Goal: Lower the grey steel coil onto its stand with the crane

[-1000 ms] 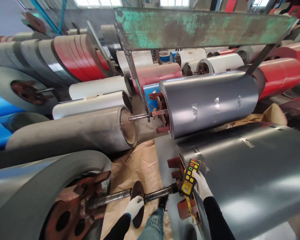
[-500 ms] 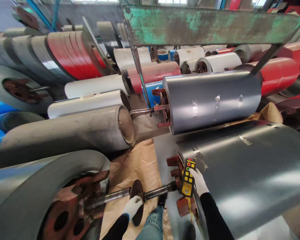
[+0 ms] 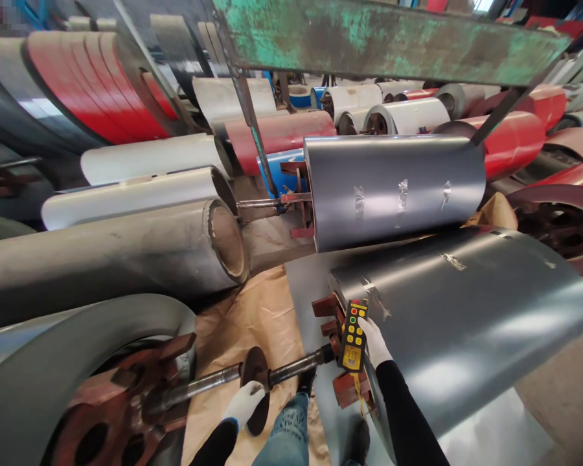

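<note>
We take the steel shaft (image 3: 252,375) low in the head view as our reference. Our left hand (image 3: 245,402), in a white glove, is closed over the rusted disc (image 3: 257,395) fixed at mid-length of that shaft. Our right hand (image 3: 373,342), also gloved, grips the yellow crane remote (image 3: 353,335) just right of the shaft's far end; the thumb lies by the buttons, but we cannot tell whether one is pressed.

The shaft bridges two coils. Its right end enters the red-brown core fitting (image 3: 337,353) of the large dark grey coil (image 3: 466,317), and its left end enters the rusted hub (image 3: 140,401) of the grey coil (image 3: 53,362) to the left. Brown wrapping paper (image 3: 252,317) covers the floor beneath and beyond the shaft.

In our judgement, the shaft is already seated in both cores, so the connecting work appears done. Any lift has yet to show: the nearer coils rest low on paper and sheet.

Beyond the shaft, a smaller dark grey coil (image 3: 393,188) hangs or rests under a worn green lifting beam (image 3: 379,42), with three tape patches on its face.

Count: two gloved hands, one remote, one shaft with one disc, two dark grey coils to the right. Left of these lie one long grey roll (image 3: 107,252) and two white rolls (image 3: 140,175); farther red, white and blue coils are too crowded to count.
</note>
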Tool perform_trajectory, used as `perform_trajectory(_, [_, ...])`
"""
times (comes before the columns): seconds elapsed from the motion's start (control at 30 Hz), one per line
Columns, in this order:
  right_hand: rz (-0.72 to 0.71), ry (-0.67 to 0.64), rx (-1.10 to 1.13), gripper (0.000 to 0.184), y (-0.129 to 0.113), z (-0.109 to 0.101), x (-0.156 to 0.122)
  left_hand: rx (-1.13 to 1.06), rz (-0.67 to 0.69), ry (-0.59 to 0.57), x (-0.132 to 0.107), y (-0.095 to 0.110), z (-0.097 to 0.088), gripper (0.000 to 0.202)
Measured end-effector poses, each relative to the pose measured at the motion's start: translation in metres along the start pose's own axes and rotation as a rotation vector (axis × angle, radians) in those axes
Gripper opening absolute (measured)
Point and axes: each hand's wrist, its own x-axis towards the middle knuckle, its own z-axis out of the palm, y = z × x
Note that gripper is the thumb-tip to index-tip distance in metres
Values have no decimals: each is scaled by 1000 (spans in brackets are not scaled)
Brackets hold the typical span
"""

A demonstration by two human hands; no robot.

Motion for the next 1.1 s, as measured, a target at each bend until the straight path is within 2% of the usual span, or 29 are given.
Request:
perform_trajectory(0.27, [30, -12, -78, 36, 1, 0, -10, 4, 4, 49, -12, 10, -8, 12])
perform_trajectory(0.57, [12, 20, -59, 39, 1, 4, -3, 2, 16, 35, -11, 13, -4, 12])
perform_trajectory(0.9, [7, 17, -7, 44, -1, 6, 1, 27, 4, 16, -4, 3, -1, 17])
perform_trajectory(1.1, [31, 17, -28, 46, 4, -1, -1, 59, 17, 28, -3, 12, -2, 15])
